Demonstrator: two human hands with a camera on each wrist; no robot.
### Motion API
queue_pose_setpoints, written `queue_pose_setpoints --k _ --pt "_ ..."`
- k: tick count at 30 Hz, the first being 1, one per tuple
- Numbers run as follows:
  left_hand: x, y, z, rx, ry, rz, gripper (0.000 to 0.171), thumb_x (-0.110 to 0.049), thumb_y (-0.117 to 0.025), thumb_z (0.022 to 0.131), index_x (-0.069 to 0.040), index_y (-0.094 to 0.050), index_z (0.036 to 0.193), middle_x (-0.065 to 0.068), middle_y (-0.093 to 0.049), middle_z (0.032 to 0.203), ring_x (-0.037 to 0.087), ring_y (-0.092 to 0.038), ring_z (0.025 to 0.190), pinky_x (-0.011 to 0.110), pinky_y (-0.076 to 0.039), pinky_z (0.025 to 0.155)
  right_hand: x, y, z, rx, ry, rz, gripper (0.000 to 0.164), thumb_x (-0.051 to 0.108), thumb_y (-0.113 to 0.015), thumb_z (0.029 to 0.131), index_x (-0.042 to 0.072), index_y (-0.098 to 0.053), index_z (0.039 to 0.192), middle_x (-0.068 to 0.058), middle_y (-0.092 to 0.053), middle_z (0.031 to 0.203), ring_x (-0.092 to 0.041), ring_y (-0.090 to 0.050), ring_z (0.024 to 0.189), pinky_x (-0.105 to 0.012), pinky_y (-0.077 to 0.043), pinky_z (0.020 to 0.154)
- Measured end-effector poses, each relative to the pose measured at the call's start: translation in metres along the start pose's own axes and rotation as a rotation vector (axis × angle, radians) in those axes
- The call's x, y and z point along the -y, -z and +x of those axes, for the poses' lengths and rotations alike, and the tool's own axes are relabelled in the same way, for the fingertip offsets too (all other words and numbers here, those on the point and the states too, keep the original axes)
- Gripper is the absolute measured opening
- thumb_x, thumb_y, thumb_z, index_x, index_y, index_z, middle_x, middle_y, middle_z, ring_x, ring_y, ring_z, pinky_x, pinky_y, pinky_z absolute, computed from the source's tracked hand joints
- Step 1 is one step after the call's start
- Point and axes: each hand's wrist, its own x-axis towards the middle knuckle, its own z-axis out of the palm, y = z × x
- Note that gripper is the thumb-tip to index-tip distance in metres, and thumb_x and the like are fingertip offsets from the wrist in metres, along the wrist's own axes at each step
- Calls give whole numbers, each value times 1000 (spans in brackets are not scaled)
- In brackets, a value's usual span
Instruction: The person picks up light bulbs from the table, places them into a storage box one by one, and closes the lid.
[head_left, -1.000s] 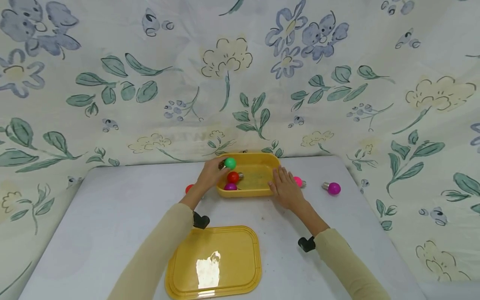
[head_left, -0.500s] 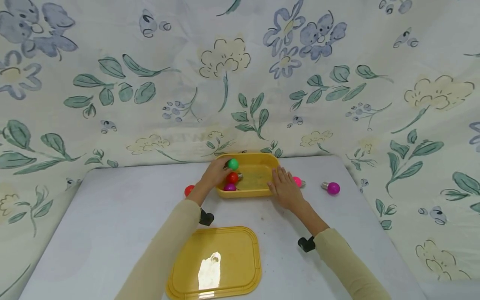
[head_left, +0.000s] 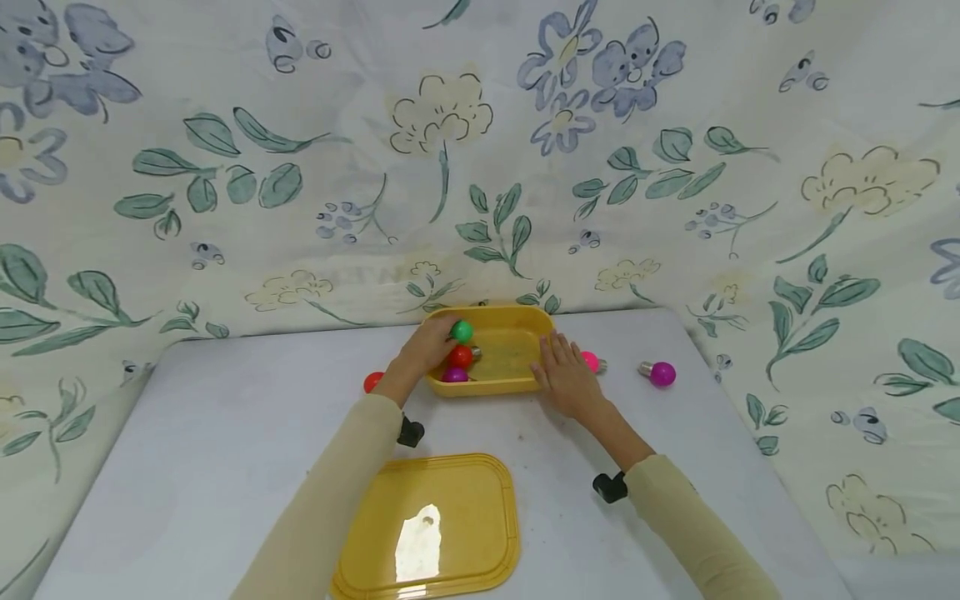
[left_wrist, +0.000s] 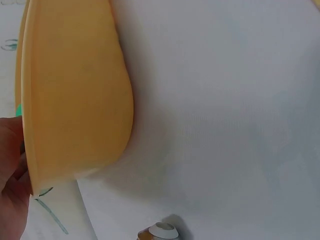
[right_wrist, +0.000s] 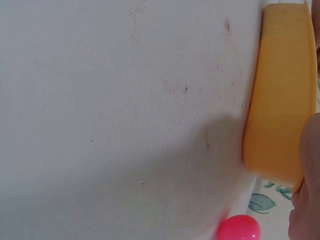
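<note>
My left hand pinches a green light bulb inside the left end of a yellow plastic box. Below that bulb, a red bulb and a purple bulb lie in the box. In the left wrist view the box wall hides most of the green bulb; only a sliver shows above the fingers. My right hand rests on the box's right end with its fingers straight. A pink bulb lies just beyond it, seen also as a pink globe in the right wrist view.
A purple bulb lies on the white table farther right. Another red bulb is left of the box, partly behind my left wrist. A flat yellow lid lies in front. Floral cloth hangs behind the table.
My left hand has moved slightly right and farther over the box's left end, carrying the green bulb lower inside. My right hand stays on the box. The head view has shifted slightly.
</note>
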Motion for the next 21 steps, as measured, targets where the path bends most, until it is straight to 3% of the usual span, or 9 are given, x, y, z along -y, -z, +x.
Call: queue_pose_setpoints --k 15,21 --pt "-5 -1 1 70 33 123 25 -5 -57 100 -3 -54 125 14 -61 113 29 -56 103 41 -49 99 -1 -1 0 -9 -1 15 67 43 -24 109 -5 -15 157 -24 -11 163 -37 -11 150 -47 -6 121" --pt "-5 -1 3 75 41 141 27 -5 -56 100 -2 -54 127 15 -62 115 29 -57 103 42 -49 100 -1 0 0 -1 -5 17 67 42 -24 109 -5 -15 157 -24 -10 163 -36 -8 150 -47 -5 121"
